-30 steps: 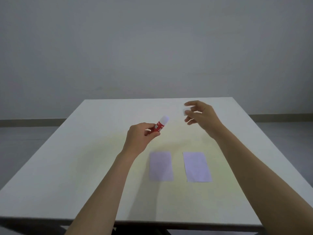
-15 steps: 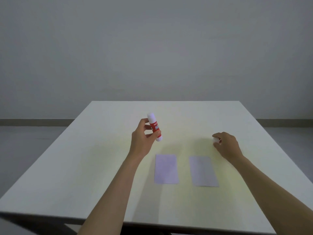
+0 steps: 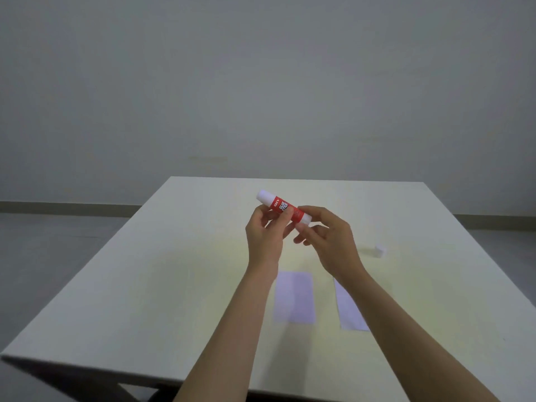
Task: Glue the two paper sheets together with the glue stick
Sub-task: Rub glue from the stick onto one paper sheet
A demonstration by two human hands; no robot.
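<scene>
A red and white glue stick is held tilted above the table, its white tip up and to the left. My left hand grips its middle. My right hand pinches its lower right end with thumb and fingers. Two pale lilac paper sheets lie flat side by side near me: the left sheet and the right sheet, which my right forearm partly covers. The glue stick's white cap lies on the table to the right of my right hand.
The white table has its front edge near me and its far edge close to a plain grey wall. Grey floor shows on both sides.
My right hand left the cap on the table and came up to the glue stick's lower end. My left hand tilted the stick from nearly upright to slanting.
</scene>
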